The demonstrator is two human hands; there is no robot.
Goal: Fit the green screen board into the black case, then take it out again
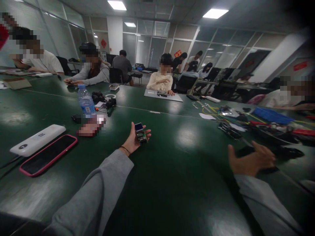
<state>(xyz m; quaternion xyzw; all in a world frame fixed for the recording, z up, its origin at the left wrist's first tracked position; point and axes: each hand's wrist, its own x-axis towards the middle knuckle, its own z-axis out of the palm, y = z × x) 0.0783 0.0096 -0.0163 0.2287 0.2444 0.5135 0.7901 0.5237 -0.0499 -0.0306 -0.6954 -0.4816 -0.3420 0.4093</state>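
Observation:
My left hand (134, 139), palm up above the green table, holds a small circuit board (141, 136) with a little dark screen at its top edge. The fingertips show on the board's far side. Over at the right, my right hand (253, 160) is open, thumb raised and apart from the fingers. It seems to hold nothing and is slightly blurred. Behind its fingers lies a dark flat object (246, 151), partly hidden; whether the hand touches it I cannot tell.
To the left lie a pink-cased phone (49, 155), a white device (38, 140) and a water bottle (86, 100). Cables and a blue bundle (273, 116) clutter the right side. Across the table (172, 170), a person (161, 80) sits at a white board (176, 96); others sit around.

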